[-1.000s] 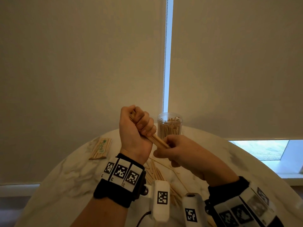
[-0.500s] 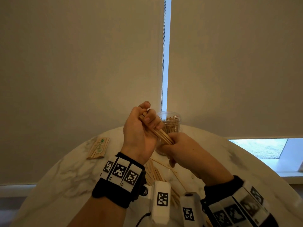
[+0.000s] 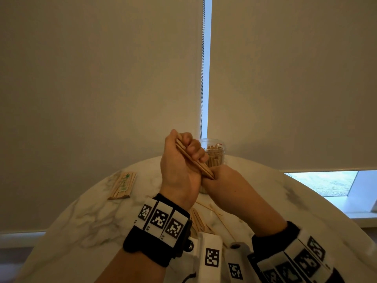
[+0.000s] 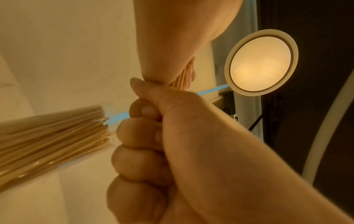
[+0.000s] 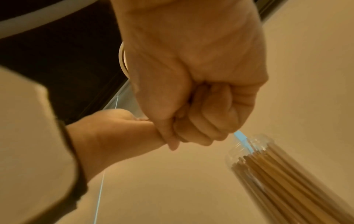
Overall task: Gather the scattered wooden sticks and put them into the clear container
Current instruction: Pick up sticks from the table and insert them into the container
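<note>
My left hand point(image 3: 188, 153) grips a bundle of wooden sticks point(image 3: 193, 160) in a fist, above the table. My right hand point(image 3: 219, 179) holds the bundle's lower end, touching the left hand. Right behind both hands stands the clear container point(image 3: 216, 152), packed with upright sticks. In the left wrist view the left hand point(image 4: 145, 144) is curled tight, with stick ends point(image 4: 182, 79) showing between it and the right hand. The right wrist view shows the right hand point(image 5: 201, 106) as a fist beside the container point(image 5: 287, 174). Loose sticks point(image 3: 199, 219) lie on the table below my wrists.
The round marble table point(image 3: 81, 217) carries a flat wrapped packet of sticks point(image 3: 122, 185) at the left. Closed roller blinds point(image 3: 102, 78) hang just behind the table, with a bead chain point(image 3: 202, 68) in the gap. A round ceiling lamp point(image 4: 261, 62) glows overhead.
Both hands have risen and closed in on each other in front of the container. The bundle stands steeper, and less of it shows between the hands.
</note>
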Demonstrator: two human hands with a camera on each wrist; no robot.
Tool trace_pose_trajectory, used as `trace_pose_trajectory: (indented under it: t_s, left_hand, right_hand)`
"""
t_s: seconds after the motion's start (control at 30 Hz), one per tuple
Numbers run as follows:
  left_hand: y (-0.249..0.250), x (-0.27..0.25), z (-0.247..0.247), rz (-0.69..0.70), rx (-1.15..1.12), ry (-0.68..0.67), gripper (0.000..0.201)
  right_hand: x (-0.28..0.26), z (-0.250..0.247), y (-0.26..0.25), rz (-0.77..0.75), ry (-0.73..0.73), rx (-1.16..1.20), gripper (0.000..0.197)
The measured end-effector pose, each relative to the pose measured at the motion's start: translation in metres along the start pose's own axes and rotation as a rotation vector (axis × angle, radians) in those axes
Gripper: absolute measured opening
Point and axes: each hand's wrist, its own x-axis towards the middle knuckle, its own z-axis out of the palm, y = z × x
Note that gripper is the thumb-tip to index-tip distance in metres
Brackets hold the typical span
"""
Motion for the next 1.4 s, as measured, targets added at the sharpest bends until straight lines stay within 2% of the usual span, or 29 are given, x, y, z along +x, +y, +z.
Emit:
trace_pose_trajectory:
  t_s: [0.13, 0.23, 0.37, 0.5, 0.6, 0.7, 0.83, 0.93, 1.03, 1.1, 1.23, 1.3, 1.33, 1.4]
  left_hand:
    - [0.007, 0.003, -0.004, -0.015, -0.074, -0.010, 0.034]
    - [0.007, 0.004, -0.006, -0.023, -0.099, 0.051, 0.039]
    - [-0.001, 0.005, -0.006, -0.056, -0.117, 0.126, 0.015]
    - [-0.006, 0.001, -0.004, -0.032, -0.098, 0.175, 0.025]
    - [0.000, 0.003, -0.007, 0.033, -0.103, 0.224, 0.019]
    - [0.009, 0.013, -0.019, 0.069, -0.224, 0.308, 0.019]
    - [0.004, 0.018, -0.026, 0.028, -0.280, 0.324, 0.019]
    - [-0.006, 0.018, -0.027, -0.023, -0.243, 0.287, 0.016]
    - [-0.013, 0.016, -0.026, -0.086, -0.160, 0.266, 0.019]
    - [-0.015, 0.017, -0.030, -0.120, -0.065, 0.284, 0.025]
    - [-0.028, 0.029, -0.047, -0.187, 0.169, 0.492, 0.025]
    - [-0.039, 0.039, -0.050, -0.253, 0.383, 0.518, 0.028]
    - [-0.045, 0.047, -0.052, -0.273, 0.523, 0.486, 0.043]
    - [-0.053, 0.062, -0.054, -0.278, 0.877, 0.376, 0.088]
  right_hand:
    - [0.001, -0.008, 0.002, 0.000, -0.021, 0.047, 0.047]
    - [0.000, -0.007, 0.002, 0.007, -0.055, 0.010, 0.045]
    - [0.002, -0.004, 0.009, 0.076, -0.015, -0.025, 0.044]
    - [0.003, -0.008, 0.014, 0.042, -0.005, -0.009, 0.035]
    - [0.000, -0.015, 0.012, -0.003, -0.057, 0.157, 0.039]
    - [-0.005, -0.023, 0.006, -0.012, -0.123, 0.421, 0.036]
    - [-0.004, -0.025, 0.005, -0.033, -0.015, 0.409, 0.036]
    - [0.000, -0.029, 0.013, 0.029, 0.033, 0.409, 0.037]
    - [0.001, -0.039, 0.021, 0.099, 0.057, 0.454, 0.034]
    - [0.002, -0.048, 0.027, 0.128, 0.135, 0.460, 0.033]
    - [0.007, -0.072, 0.041, 0.164, 0.360, 0.390, 0.036]
    - [0.013, -0.079, 0.046, 0.169, 0.447, 0.283, 0.036]
    - [0.020, -0.080, 0.046, 0.161, 0.478, 0.226, 0.036]
    - [0.041, -0.082, 0.045, 0.121, 0.512, 0.106, 0.037]
